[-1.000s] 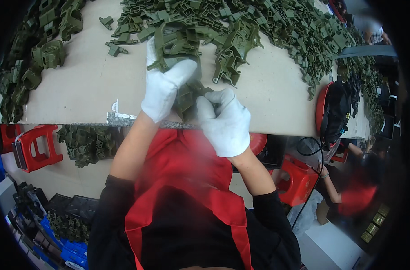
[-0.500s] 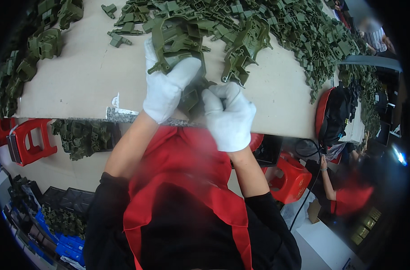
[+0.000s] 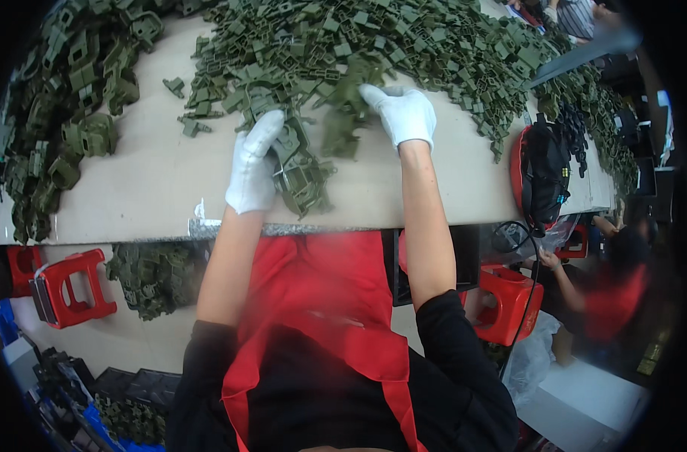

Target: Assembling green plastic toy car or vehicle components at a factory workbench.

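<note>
My left hand [image 3: 253, 166], in a white glove, is closed on a molded olive-green plastic part [image 3: 303, 175] with ribs and hollows, held over the table near its front edge. My right hand [image 3: 405, 117], also gloved in white, is farther out and to the right. Its thumb and fingers grip the upper right end of a second olive-green molded part [image 3: 342, 124], smeared by motion. Just beyond both hands spreads a large heap of small green plastic pieces [image 3: 313, 45]. The fingertips of both hands are partly hidden.
Larger green molded parts [image 3: 87, 135] line the table's left side. A black and red bag [image 3: 541, 173] lies at the right edge, a cable hanging from it. Red stools [image 3: 505, 301] stand below the table. Another person [image 3: 615, 279] is at the far right.
My right hand has moved away from the part in my left hand, outward to the far side, and now grips the second part. The left-hand part has tilted and come lower. The view has shifted.
</note>
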Action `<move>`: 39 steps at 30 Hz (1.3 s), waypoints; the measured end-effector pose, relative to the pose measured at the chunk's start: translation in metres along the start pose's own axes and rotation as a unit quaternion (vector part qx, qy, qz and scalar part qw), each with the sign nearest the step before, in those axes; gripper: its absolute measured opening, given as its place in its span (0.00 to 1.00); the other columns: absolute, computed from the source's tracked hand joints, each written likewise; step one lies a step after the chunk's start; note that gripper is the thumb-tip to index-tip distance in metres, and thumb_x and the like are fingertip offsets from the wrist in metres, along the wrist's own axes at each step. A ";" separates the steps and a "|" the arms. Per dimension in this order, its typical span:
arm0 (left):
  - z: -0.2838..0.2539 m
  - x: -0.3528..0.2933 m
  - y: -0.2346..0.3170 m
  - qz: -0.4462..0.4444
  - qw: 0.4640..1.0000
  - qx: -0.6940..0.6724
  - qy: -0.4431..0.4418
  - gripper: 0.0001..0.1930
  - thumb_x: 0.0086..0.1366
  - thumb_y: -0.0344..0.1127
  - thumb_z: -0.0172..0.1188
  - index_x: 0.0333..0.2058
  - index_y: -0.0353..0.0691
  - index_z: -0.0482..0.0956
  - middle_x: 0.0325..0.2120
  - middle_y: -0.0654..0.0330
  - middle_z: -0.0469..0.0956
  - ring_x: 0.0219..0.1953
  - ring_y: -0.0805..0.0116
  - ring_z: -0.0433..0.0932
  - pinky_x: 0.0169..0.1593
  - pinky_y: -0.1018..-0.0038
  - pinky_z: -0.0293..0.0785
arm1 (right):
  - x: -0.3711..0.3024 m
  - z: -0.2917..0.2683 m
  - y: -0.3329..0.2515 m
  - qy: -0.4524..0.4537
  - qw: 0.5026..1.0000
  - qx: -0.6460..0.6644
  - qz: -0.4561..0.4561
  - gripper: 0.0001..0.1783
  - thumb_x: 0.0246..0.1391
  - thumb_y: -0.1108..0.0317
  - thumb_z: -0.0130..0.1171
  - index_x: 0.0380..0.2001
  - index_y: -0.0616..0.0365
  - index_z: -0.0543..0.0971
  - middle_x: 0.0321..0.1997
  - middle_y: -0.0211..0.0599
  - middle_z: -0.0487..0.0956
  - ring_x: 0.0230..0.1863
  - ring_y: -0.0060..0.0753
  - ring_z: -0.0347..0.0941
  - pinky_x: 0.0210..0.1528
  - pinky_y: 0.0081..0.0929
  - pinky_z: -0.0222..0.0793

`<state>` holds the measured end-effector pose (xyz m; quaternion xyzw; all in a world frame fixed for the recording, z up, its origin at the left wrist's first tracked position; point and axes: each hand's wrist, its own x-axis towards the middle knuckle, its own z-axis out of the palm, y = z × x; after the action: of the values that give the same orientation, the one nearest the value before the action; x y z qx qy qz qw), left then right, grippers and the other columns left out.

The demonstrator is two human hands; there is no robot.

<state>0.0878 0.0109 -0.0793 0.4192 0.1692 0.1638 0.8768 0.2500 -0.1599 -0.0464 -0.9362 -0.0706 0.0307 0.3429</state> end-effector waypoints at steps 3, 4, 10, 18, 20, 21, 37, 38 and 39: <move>-0.003 -0.005 0.004 -0.019 0.999 -0.022 -0.030 0.22 0.66 0.44 0.55 0.51 0.34 0.74 0.37 0.52 0.82 0.38 0.61 0.82 0.44 0.66 0.80 | -0.007 0.002 -0.005 -0.018 0.999 0.045 0.015 0.42 0.44 0.39 0.67 0.47 0.70 0.77 0.40 0.54 0.83 0.47 0.44 0.79 0.53 0.32 0.70; 0.000 -0.005 0.005 -0.017 0.999 -0.022 -0.032 0.22 0.66 0.44 0.55 0.51 0.34 0.74 0.37 0.52 0.82 0.38 0.61 0.82 0.44 0.66 0.80 | -0.015 0.001 -0.007 0.009 0.999 0.042 0.005 0.46 0.44 0.38 0.67 0.51 0.71 0.74 0.42 0.55 0.82 0.49 0.45 0.78 0.55 0.32 0.69; 0.011 -0.009 0.003 -0.031 0.999 0.000 -0.030 0.22 0.66 0.45 0.57 0.51 0.33 0.74 0.40 0.53 0.81 0.41 0.64 0.81 0.48 0.70 0.78 | -0.032 0.027 -0.007 -0.016 0.979 0.202 0.016 0.43 0.44 0.48 0.70 0.53 0.74 0.71 0.45 0.58 0.80 0.44 0.45 0.80 0.48 0.31 0.74; 0.004 -0.006 -0.004 -0.074 0.997 0.011 -0.006 0.20 0.65 0.43 0.59 0.50 0.35 0.75 0.39 0.57 0.81 0.40 0.64 0.80 0.46 0.68 0.78 | -0.059 -0.060 0.006 0.178 0.930 -0.273 -0.169 0.12 0.47 0.68 0.58 0.35 0.63 0.80 0.29 0.45 0.81 0.29 0.38 0.79 0.34 0.35 0.75; 0.000 -0.002 -0.008 -0.066 0.997 -0.022 -0.028 0.20 0.65 0.42 0.59 0.51 0.35 0.74 0.41 0.56 0.80 0.42 0.63 0.80 0.48 0.67 0.78 | -0.074 -0.045 0.015 0.174 0.774 -0.467 -0.392 0.09 0.47 0.67 0.57 0.30 0.60 0.80 0.27 0.47 0.79 0.28 0.44 0.78 0.34 0.41 0.74; 0.000 -0.002 -0.009 -0.056 0.996 -0.048 -0.041 0.21 0.65 0.43 0.59 0.51 0.35 0.73 0.42 0.55 0.79 0.43 0.62 0.79 0.49 0.67 0.77 | -0.088 -0.036 0.008 0.027 0.804 -0.488 -0.339 0.09 0.49 0.63 0.58 0.32 0.54 0.81 0.29 0.43 0.79 0.30 0.45 0.79 0.36 0.38 0.74; 0.006 -0.004 -0.008 0.032 0.996 -0.011 -0.085 0.57 0.50 0.84 0.40 0.63 0.38 0.61 0.56 0.56 0.70 0.57 0.62 0.68 0.64 0.64 0.60 | -0.062 -0.057 -0.010 -0.009 0.960 0.140 -0.244 0.14 0.49 0.69 0.64 0.42 0.55 0.84 0.40 0.39 0.82 0.39 0.31 0.79 0.44 0.27 0.74; 0.002 -0.007 -0.006 0.022 0.995 -0.004 -0.097 0.58 0.49 0.85 0.39 0.64 0.39 0.60 0.57 0.56 0.69 0.57 0.62 0.68 0.64 0.64 0.60 | -0.080 -0.047 -0.036 -0.006 0.945 0.121 -0.305 0.12 0.49 0.69 0.64 0.40 0.53 0.83 0.37 0.40 0.81 0.37 0.38 0.78 0.42 0.31 0.74; 0.006 -0.010 -0.004 0.020 0.995 0.000 -0.099 0.58 0.49 0.85 0.39 0.64 0.39 0.60 0.57 0.56 0.69 0.57 0.62 0.68 0.64 0.64 0.60 | -0.089 -0.033 -0.047 0.017 0.929 0.092 -0.359 0.11 0.49 0.69 0.63 0.38 0.52 0.82 0.33 0.39 0.79 0.34 0.44 0.77 0.38 0.34 0.74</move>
<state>0.0817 -0.0001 -0.0775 0.4370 0.0735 0.1393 0.8856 0.1602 -0.1588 0.0099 -0.8129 -0.3934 -0.1039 0.4167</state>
